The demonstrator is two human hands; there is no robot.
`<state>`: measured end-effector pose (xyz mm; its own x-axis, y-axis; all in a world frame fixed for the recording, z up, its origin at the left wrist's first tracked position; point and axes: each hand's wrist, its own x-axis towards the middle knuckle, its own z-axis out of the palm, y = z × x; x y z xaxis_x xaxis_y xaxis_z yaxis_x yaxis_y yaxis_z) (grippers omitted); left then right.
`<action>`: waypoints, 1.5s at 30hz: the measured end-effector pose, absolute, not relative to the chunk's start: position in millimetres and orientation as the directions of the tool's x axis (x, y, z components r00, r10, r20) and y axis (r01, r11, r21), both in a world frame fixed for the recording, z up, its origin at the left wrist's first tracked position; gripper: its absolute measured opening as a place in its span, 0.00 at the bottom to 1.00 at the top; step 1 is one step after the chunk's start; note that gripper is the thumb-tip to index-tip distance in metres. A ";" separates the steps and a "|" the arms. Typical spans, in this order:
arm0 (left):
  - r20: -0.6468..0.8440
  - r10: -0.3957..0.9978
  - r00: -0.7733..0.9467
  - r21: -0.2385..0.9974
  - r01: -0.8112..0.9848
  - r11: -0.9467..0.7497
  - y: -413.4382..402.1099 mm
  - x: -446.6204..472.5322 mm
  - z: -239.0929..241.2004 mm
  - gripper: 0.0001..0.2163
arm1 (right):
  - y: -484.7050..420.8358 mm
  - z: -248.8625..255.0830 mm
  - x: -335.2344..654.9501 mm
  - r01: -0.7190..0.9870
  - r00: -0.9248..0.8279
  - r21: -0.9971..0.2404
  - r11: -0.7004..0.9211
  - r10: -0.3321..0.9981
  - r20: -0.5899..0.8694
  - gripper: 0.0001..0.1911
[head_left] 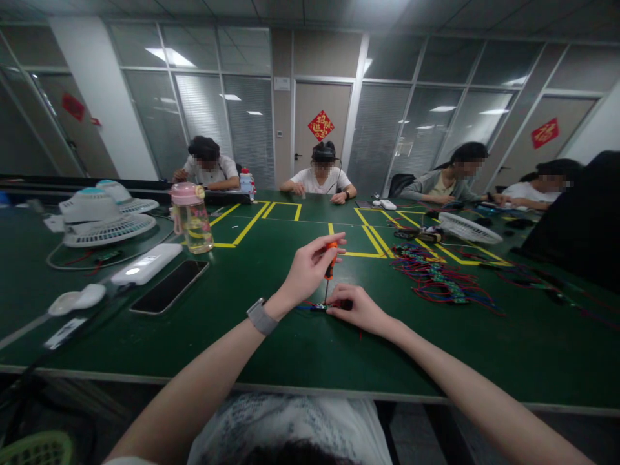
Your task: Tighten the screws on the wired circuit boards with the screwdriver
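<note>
Head view, left hand point(306, 270) raised, grip closed round near-upright screwdriver point(330, 268), right hand point(363, 310) low, grip pinching circuit board point(319, 308)

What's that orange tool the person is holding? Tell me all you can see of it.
It is a screwdriver with an orange and black handle, apparently plastic, and a thin, dark shaft that looks like metal. It stands nearly upright, handle up, leaning slightly, with the fingers of the left hand around the handle and partly hiding it. Its lower end points down at a small circuit board by the right hand's fingertips; the tip's shape and whether it touches are too small to tell.
</note>
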<state>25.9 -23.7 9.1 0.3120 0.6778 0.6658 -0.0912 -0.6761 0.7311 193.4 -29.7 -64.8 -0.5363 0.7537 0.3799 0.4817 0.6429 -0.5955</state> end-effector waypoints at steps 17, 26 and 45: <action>0.784 0.590 0.196 0.556 0.201 -0.806 -24.4 22.1 9.3 0.10 | -29.8 -64.9 194.4 0.476 -0.533 -0.607 0.637 0.757 0.377 0.06; 0.694 0.688 0.212 0.698 0.036 -0.715 -21.2 23.9 7.5 0.12 | -28.5 -66.5 194.5 0.488 -0.535 -0.590 0.643 0.755 0.379 0.06; 0.732 0.640 0.234 0.652 0.034 -0.758 -27.7 26.3 9.6 0.14 | -29.1 -65.9 194.2 0.478 -0.535 -0.599 0.642 0.754 0.382 0.07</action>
<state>26.3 -27.7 9.6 0.2344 0.6398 0.7320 0.0337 -0.7578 0.6516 194.2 -29.1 -65.9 -0.5348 0.7538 0.3818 0.4776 0.6424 -0.5993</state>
